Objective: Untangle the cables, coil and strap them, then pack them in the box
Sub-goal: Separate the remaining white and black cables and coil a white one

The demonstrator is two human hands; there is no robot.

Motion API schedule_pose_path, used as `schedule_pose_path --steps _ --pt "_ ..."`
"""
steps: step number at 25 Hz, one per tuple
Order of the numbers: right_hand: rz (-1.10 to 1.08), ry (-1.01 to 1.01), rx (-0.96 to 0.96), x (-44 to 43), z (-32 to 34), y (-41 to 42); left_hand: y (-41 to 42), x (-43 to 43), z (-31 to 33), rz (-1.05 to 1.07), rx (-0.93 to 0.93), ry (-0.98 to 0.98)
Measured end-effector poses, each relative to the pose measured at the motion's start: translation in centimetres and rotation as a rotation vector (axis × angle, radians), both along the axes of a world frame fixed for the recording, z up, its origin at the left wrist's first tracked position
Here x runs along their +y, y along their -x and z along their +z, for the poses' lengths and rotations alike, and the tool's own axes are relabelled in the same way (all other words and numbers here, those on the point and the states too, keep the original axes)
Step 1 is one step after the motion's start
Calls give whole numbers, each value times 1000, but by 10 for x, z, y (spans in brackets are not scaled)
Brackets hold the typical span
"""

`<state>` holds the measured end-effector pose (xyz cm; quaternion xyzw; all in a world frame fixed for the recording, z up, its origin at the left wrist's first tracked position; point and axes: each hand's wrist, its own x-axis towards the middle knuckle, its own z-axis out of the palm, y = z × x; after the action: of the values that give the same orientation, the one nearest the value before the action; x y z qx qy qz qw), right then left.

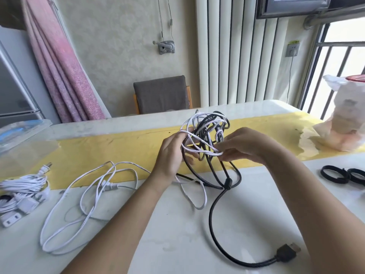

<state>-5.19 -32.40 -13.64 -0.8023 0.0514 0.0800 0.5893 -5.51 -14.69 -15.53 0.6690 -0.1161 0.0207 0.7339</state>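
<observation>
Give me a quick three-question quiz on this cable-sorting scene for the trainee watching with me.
1. True or false: the black-and-white tangle lies untouched on the table.
2. Where is the black cable's plug? A) on the table, close to the camera B) buried inside the tangle C) hanging off the table edge
3. Fill in: the black straps lie near the table's ___ edge.
Key: 1 false: the left hand and right hand both hold it up. 2 A. 3 right.
</observation>
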Motion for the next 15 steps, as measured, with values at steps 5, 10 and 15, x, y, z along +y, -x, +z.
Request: schedule_pose_path --steps 5,10,15 --pt "-7 -622 75 -19 2 -11 -11 35 8 -183 263 -481" --pt "-87 -1158 -57 -33 7 -17 -4 39 18 -388 74 -511" --pt "87 -788 -274 -63 22 2 -13 63 21 -325 56 -311"
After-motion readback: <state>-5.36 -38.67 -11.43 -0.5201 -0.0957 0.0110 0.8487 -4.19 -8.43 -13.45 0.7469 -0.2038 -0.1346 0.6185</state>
